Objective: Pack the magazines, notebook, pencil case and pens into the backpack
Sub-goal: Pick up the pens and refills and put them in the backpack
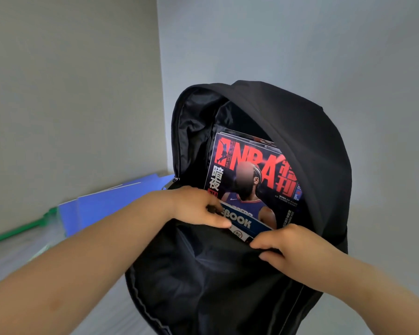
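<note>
Single wide-angle view from the head. Looks forward and down, close over the open backpack (215, 274) at centre and lower right of the frame. Faces a wall corner (159, 68) in the upper middle. Takes in the left hand (198, 209) and right hand (293, 247) just below centre.

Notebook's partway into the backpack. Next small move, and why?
Probably push the notebook further down with the left hand. Its blue top edge shows above the backpack's front edge, in front of the magazine, and the right hand holds that edge open.
</note>
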